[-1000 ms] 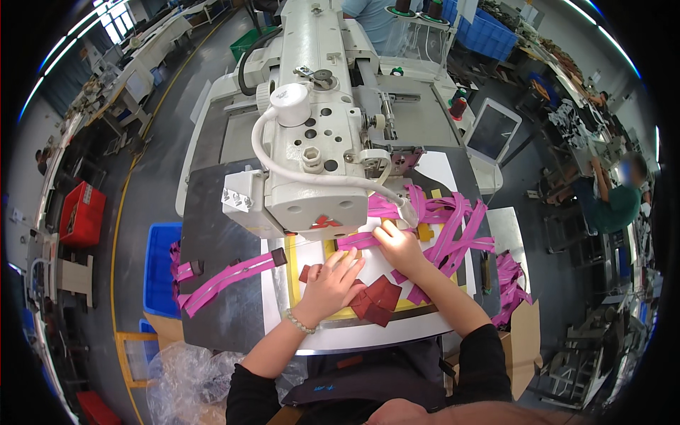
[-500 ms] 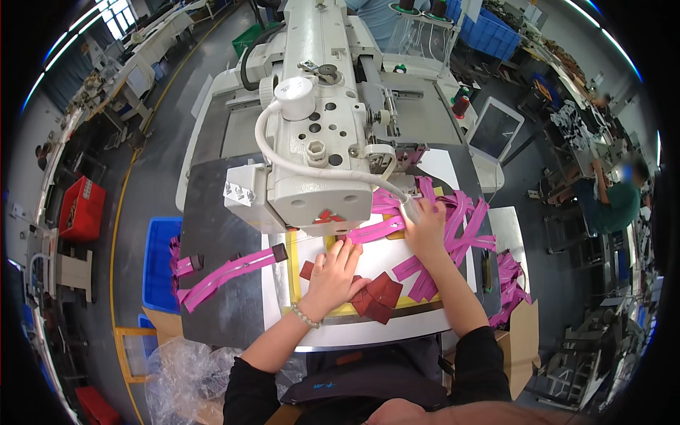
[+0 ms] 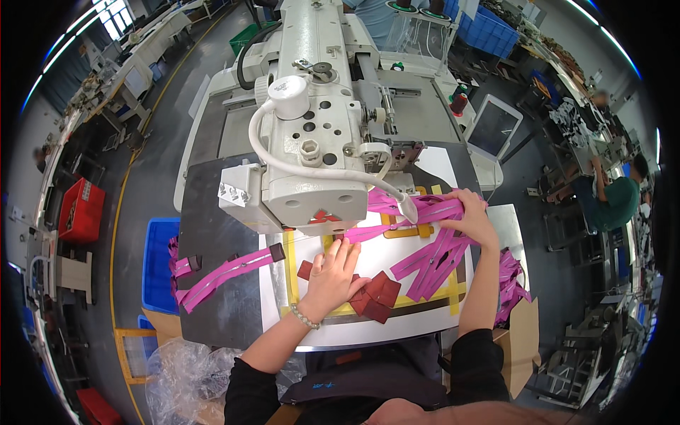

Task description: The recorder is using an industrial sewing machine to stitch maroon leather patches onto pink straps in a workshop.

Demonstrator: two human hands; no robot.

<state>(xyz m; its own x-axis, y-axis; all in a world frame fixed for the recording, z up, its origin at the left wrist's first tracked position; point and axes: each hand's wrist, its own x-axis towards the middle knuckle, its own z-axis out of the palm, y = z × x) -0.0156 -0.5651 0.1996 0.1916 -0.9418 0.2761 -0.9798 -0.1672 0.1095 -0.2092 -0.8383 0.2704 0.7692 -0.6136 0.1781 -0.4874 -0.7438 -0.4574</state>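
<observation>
My left hand (image 3: 331, 275) lies flat on the white work plate (image 3: 283, 319), fingertips close under the sewing machine head (image 3: 312, 198) at the end of a pink zipper (image 3: 365, 232). Beneath and beside its thumb are dark red patches (image 3: 375, 297), folded and overlapping. At the right of the plate, my right hand (image 3: 473, 218) is closed around a bunch of pink zippers (image 3: 432, 210). More pink zippers (image 3: 428, 273) fan out below that hand. The machine's needle area is hidden behind the head.
A pink zipper with a dark end (image 3: 234, 273) lies left of the plate, near a blue bin (image 3: 159, 276). A cardboard box (image 3: 523, 340) and more pink zippers (image 3: 511, 283) are at the right. A lamp tube (image 3: 407, 207) hangs over the plate. A person in green (image 3: 623, 202) sits far right.
My right hand has moved right and slightly up, drawing pink zippers together and uncovering a yellow frame piece on the plate. My left hand has stayed in place.
</observation>
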